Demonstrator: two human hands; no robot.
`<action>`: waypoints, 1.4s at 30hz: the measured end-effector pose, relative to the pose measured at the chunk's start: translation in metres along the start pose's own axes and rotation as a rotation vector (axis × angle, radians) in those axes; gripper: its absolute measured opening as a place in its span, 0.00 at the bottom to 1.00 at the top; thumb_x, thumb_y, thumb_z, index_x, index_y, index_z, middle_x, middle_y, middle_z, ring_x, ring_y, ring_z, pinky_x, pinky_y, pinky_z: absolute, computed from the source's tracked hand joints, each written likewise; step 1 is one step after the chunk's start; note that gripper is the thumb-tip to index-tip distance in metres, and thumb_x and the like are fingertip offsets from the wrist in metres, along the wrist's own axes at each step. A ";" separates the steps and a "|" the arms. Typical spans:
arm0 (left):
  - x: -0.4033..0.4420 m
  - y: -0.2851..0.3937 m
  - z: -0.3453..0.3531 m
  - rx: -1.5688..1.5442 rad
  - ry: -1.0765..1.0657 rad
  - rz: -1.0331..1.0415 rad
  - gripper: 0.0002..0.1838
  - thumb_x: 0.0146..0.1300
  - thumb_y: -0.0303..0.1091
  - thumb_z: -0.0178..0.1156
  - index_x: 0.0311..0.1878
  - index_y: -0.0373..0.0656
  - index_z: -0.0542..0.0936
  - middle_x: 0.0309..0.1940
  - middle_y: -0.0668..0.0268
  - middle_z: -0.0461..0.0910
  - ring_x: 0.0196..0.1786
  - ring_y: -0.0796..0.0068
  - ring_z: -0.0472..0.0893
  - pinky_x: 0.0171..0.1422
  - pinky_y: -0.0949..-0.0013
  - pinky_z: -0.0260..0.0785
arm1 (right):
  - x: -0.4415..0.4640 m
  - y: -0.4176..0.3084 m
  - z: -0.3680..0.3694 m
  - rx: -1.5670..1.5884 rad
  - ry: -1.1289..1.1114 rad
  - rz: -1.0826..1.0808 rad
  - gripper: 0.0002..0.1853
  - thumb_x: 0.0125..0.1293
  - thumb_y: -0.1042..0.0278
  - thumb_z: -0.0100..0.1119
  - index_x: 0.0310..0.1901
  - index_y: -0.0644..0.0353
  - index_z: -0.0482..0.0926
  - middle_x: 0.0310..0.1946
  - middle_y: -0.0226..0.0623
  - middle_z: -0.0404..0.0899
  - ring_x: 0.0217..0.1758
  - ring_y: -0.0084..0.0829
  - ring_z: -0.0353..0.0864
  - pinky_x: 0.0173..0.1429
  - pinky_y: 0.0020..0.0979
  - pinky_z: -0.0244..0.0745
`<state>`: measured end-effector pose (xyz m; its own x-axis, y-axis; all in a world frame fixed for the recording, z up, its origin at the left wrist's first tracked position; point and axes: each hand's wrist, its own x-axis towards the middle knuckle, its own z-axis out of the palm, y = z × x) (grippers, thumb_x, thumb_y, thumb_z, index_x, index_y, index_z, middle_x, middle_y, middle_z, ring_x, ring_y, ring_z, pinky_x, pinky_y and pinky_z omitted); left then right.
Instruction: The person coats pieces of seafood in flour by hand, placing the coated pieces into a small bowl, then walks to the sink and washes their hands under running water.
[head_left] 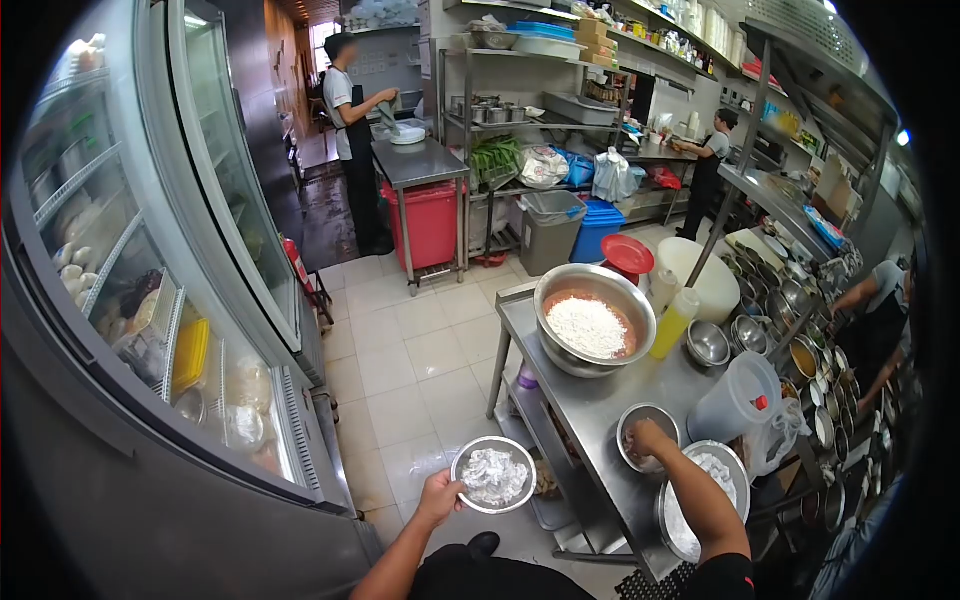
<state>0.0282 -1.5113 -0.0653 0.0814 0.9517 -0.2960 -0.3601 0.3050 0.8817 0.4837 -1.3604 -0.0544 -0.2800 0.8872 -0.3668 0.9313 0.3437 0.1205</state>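
My left hand [440, 497] grips the rim of a metal bowl [527, 464], held out over the floor left of the steel table. White, powder-coated pieces [494, 476] lie in it. My right hand [650, 442] reaches down into a smaller steel bowl [642, 409] on the table; its fingers are hidden, and the contents are hard to make out. Beneath my right forearm is a wide bowl [743, 482] of white powder [716, 470]. Farther along the table, a large steel bowl [560, 355] contains a reddish mixture topped with a white powdery heap [590, 328].
On the steel table [590, 398] are a yellow liquid bottle [674, 324], a clear plastic container [742, 395] and a small bowl [708, 343]. A glass-door fridge [150, 250] stands left. One person [358, 140] is at a back table, another [705, 170] at a far counter; more work at right.
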 end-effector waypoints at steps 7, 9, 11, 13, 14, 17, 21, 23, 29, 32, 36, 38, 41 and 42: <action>0.006 -0.010 0.000 0.052 0.074 0.018 0.08 0.53 0.22 0.54 0.37 0.36 0.76 0.20 0.66 0.78 0.14 0.81 0.74 0.14 0.79 0.64 | 0.007 0.008 0.014 0.228 0.026 0.055 0.09 0.29 0.67 0.69 0.19 0.54 0.81 0.22 0.41 0.80 0.26 0.40 0.79 0.36 0.37 0.74; 0.007 -0.007 0.002 0.111 0.107 0.003 0.10 0.52 0.21 0.53 0.39 0.36 0.75 0.21 0.66 0.77 0.13 0.81 0.72 0.12 0.80 0.62 | 0.008 0.009 0.012 0.230 0.164 0.007 0.09 0.34 0.64 0.67 0.19 0.56 0.79 0.20 0.43 0.77 0.25 0.41 0.76 0.33 0.38 0.71; 0.014 -0.017 -0.009 0.068 0.014 0.015 0.12 0.51 0.20 0.50 0.40 0.36 0.74 0.21 0.65 0.77 0.12 0.81 0.71 0.11 0.79 0.61 | 0.001 0.010 0.007 0.261 0.251 0.003 0.11 0.39 0.60 0.66 0.20 0.58 0.78 0.19 0.45 0.75 0.23 0.42 0.73 0.30 0.40 0.68; 0.009 -0.010 0.000 -0.054 -0.029 0.022 0.11 0.51 0.19 0.47 0.38 0.34 0.74 0.21 0.63 0.77 0.12 0.81 0.70 0.11 0.80 0.60 | -0.018 0.004 -0.031 0.358 0.154 0.073 0.08 0.41 0.66 0.65 0.25 0.57 0.79 0.21 0.44 0.77 0.24 0.41 0.76 0.32 0.39 0.71; 0.008 -0.006 0.006 -0.055 -0.047 0.005 0.11 0.51 0.19 0.47 0.38 0.34 0.74 0.21 0.63 0.77 0.12 0.81 0.70 0.11 0.80 0.60 | -0.026 0.004 -0.044 0.462 0.197 0.090 0.08 0.40 0.68 0.65 0.25 0.57 0.79 0.21 0.42 0.78 0.24 0.38 0.76 0.32 0.38 0.71; 0.006 -0.005 0.012 -0.076 -0.017 0.023 0.11 0.51 0.19 0.46 0.38 0.34 0.74 0.22 0.63 0.77 0.12 0.81 0.70 0.11 0.81 0.60 | -0.044 -0.001 -0.075 0.608 0.213 0.173 0.08 0.40 0.71 0.66 0.26 0.58 0.80 0.22 0.38 0.79 0.24 0.34 0.77 0.33 0.35 0.73; 0.009 -0.010 0.016 -0.088 -0.039 0.008 0.10 0.51 0.19 0.46 0.37 0.34 0.74 0.22 0.63 0.77 0.12 0.81 0.70 0.11 0.81 0.60 | -0.057 0.001 -0.091 0.748 0.212 0.278 0.07 0.43 0.75 0.64 0.28 0.60 0.80 0.23 0.35 0.80 0.26 0.28 0.79 0.32 0.30 0.75; 0.009 -0.012 0.016 -0.067 -0.059 0.013 0.10 0.51 0.19 0.47 0.38 0.34 0.74 0.22 0.63 0.77 0.12 0.82 0.70 0.11 0.81 0.59 | -0.064 0.000 -0.098 0.869 0.227 0.307 0.07 0.44 0.76 0.64 0.28 0.61 0.79 0.23 0.35 0.80 0.25 0.27 0.79 0.31 0.30 0.76; 0.010 -0.006 0.029 -0.049 -0.070 -0.007 0.10 0.51 0.19 0.47 0.37 0.34 0.74 0.21 0.64 0.76 0.11 0.82 0.69 0.11 0.82 0.59 | -0.100 0.002 -0.140 1.088 0.319 0.282 0.06 0.47 0.76 0.65 0.29 0.64 0.79 0.22 0.35 0.79 0.24 0.25 0.78 0.30 0.29 0.77; 0.017 -0.014 0.027 -0.031 -0.066 -0.017 0.09 0.52 0.19 0.47 0.36 0.35 0.73 0.20 0.64 0.76 0.11 0.82 0.68 0.11 0.81 0.59 | -0.135 0.007 -0.156 1.194 0.366 0.239 0.05 0.49 0.78 0.63 0.29 0.65 0.78 0.25 0.33 0.78 0.26 0.24 0.79 0.32 0.28 0.78; 0.017 -0.010 0.042 -0.009 -0.088 -0.031 0.08 0.52 0.20 0.47 0.35 0.35 0.73 0.19 0.66 0.75 0.10 0.84 0.66 0.11 0.81 0.58 | -0.200 0.008 -0.175 1.353 0.440 0.219 0.06 0.52 0.81 0.59 0.32 0.63 0.77 0.28 0.30 0.77 0.29 0.23 0.78 0.32 0.26 0.77; 0.019 -0.012 0.047 -0.022 -0.098 -0.042 0.08 0.52 0.21 0.47 0.36 0.36 0.73 0.19 0.66 0.75 0.10 0.84 0.66 0.11 0.82 0.58 | -0.231 0.007 -0.172 1.356 0.432 0.283 0.05 0.52 0.81 0.59 0.32 0.63 0.77 0.27 0.30 0.77 0.29 0.22 0.78 0.32 0.25 0.76; 0.022 -0.015 0.051 0.004 -0.130 -0.051 0.09 0.52 0.20 0.47 0.37 0.37 0.73 0.20 0.67 0.75 0.11 0.85 0.66 0.11 0.82 0.58 | -0.251 0.011 -0.126 1.353 0.395 0.358 0.04 0.53 0.80 0.58 0.33 0.64 0.77 0.26 0.31 0.77 0.27 0.22 0.77 0.29 0.24 0.73; 0.022 -0.016 0.054 0.003 -0.132 -0.054 0.09 0.52 0.20 0.47 0.37 0.37 0.73 0.20 0.67 0.75 0.11 0.85 0.66 0.11 0.82 0.58 | -0.254 0.010 -0.108 1.346 0.362 0.421 0.05 0.53 0.80 0.58 0.33 0.65 0.77 0.25 0.32 0.77 0.26 0.21 0.77 0.27 0.24 0.72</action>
<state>0.0858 -1.4938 -0.0659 0.2223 0.9300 -0.2926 -0.3490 0.3561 0.8668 0.5388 -1.5489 0.1398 0.2110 0.9447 -0.2512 0.4102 -0.3188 -0.8544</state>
